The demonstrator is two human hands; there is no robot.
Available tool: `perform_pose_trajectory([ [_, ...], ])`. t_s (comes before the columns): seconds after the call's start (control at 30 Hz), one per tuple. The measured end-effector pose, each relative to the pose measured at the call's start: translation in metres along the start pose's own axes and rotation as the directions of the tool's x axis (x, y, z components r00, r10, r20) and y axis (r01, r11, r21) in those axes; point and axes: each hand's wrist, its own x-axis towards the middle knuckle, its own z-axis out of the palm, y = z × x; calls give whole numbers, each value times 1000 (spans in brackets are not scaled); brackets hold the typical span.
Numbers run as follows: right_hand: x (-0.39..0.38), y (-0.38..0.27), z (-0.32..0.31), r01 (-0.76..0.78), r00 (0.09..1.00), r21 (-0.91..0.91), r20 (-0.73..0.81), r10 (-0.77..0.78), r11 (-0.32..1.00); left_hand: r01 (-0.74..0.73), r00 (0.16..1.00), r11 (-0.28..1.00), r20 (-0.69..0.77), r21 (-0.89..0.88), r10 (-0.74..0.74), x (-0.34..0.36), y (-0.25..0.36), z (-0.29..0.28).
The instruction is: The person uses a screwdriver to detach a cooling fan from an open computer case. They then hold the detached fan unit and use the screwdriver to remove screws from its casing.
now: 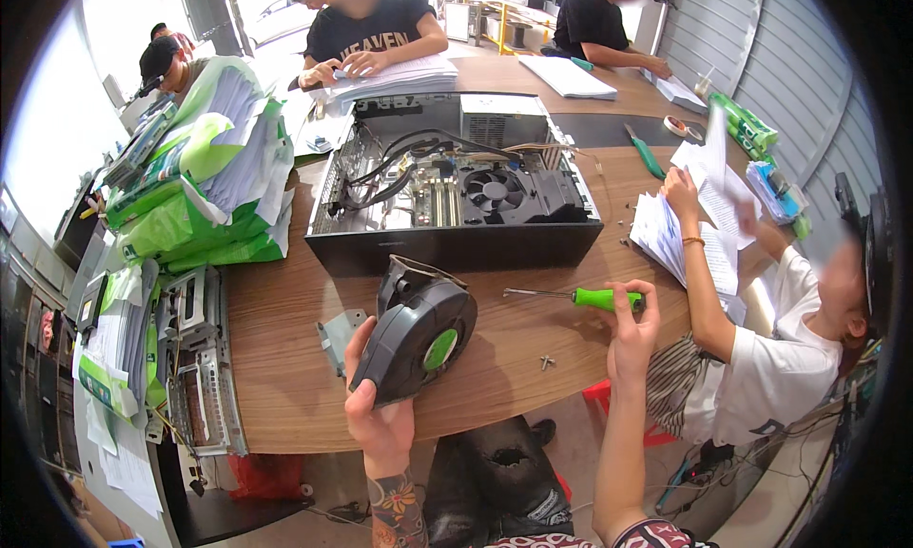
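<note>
My left hand [378,417] grips a black blower fan [399,341] with a round green label, tilted up over the table's front part. In my right hand [630,339] is a screwdriver [597,299] with a bright green handle, its shaft pointing left toward the fan. Beyond both hands lies an open black computer case [447,248], showing cables, a circuit board and a round cooling fan [495,191]. A small grey metal bracket [340,339] rests on the table left of the blower. Several loose screws [547,363] lie between my hands.
Stacked papers in green wrapping [204,234] and metal case parts [202,396] crowd the left side. At the right, a person in a white shirt [789,386] handles papers [666,239]. Green-handled pliers [647,155] lie beyond. Other people sit at the far side with paper stacks [399,77].
</note>
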Motion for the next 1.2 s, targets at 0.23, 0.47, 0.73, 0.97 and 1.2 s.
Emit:
perform_pose_trajectory([
  [0.23, 0, 2, -5, 32, 999, -13, -32, -32, 999, 19, 998, 998, -67, 56, -15, 0, 0, 3],
  [0.47, -3, 0, -5, 62, 996, -109, -63, -70, 992, 17, 999, 999, -37, 49, -15, 1, 0, -1],
  [0.73, -1, 5, -12, 132, 982, -78, -121, -141, 988, -1, 1000, 998, 12, 59, 0, 2, -2, 0],
  [0.97, -2, 4, -9, 146, 970, -40, -191, -151, 988, 2, 1000, 997, -24, 72, 0, 1, -2, 2],
  [1.2, 1, 3, 0, 101, 980, -33, -169, -105, 994, 16, 995, 1000, -100, 10, -15, -2, -2, 3],
])
